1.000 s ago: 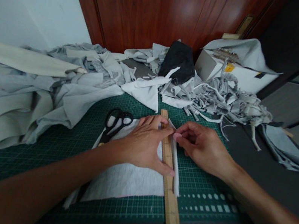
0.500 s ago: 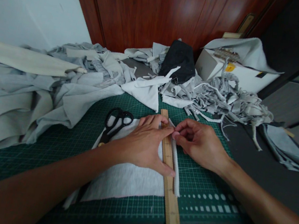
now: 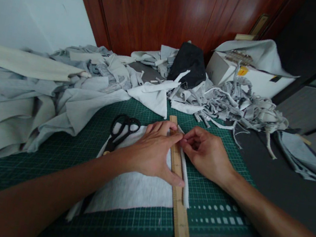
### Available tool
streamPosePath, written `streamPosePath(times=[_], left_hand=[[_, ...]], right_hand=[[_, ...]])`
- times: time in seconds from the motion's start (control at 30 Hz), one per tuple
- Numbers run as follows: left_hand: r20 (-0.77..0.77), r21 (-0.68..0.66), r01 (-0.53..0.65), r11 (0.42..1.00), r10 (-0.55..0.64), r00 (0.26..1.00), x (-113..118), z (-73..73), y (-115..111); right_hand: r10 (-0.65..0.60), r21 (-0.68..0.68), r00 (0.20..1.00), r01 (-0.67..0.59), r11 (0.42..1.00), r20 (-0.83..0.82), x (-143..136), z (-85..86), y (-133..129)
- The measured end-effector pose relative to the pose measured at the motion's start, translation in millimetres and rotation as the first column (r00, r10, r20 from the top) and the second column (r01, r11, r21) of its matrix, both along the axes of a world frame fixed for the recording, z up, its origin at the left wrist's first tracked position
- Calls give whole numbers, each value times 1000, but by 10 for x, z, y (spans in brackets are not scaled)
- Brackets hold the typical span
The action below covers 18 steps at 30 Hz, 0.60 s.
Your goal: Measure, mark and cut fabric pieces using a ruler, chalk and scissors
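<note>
A light grey piece of fabric (image 3: 139,194) lies on the green cutting mat, with a wooden ruler (image 3: 182,227) along its right side. My left hand (image 3: 157,148) lies spread over the fabric and ruler, thumb and fingertips pressing on the wood. Just right of the ruler, the fabric's edge forms a narrow rolled or folded strip (image 3: 186,188). My right hand (image 3: 205,152) is closed in a pinch at the upper part of that strip, close to my left index finger. Black-handled scissors (image 3: 120,134) rest on the fabric's left side, their blades partly hidden under my left forearm.
Grey fabric pieces (image 3: 78,105) are heaped at the left. Behind the cutting mat (image 3: 211,196) lie a black cloth bundle (image 3: 188,65), tangled fabric strips (image 3: 239,104) and a white box (image 3: 257,80). A folded grey cloth (image 3: 305,157) lies at the right.
My right hand has shifted slightly left and its fingers have closed further at the fabric strip. My left hand, the ruler and the scissors stay nearly still.
</note>
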<state>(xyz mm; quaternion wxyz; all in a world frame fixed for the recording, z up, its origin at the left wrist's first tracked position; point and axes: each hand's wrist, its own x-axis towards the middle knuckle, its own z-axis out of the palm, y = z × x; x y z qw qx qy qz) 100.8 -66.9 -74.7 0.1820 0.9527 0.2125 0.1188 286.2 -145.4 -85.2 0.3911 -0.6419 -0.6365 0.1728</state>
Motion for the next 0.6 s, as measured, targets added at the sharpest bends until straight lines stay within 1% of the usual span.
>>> streamPosePath(times=[0.17, 0.3, 0.43, 0.5, 0.53, 0.6], left_hand=[[0, 19, 5, 1000, -5, 1000, 0, -9, 1], [-20, 9, 4, 1000, -4, 1000, -3, 7, -1], [-27, -19, -2, 1000, 1, 1000, -9, 33, -8], [-32, -31, 3, 1000, -4, 999, -12, 39, -11], [-31, -33, 6, 999, -7, 999, -12, 40, -12], [-28, -26, 21, 999, -22, 999, -12, 33, -12]], right_hand=[[42, 6, 999, -42, 999, 13, -18, 21, 2], [99, -36, 995, -98, 995, 25, -6, 51, -32], [189, -116, 982, -187, 975, 4, 24, 136, -120], [176, -132, 984, -174, 976, 5, 27, 204, -180], [147, -109, 989, -145, 983, 12, 20, 240, -212], [97, -1, 995, -97, 995, 31, -8, 301, -281]])
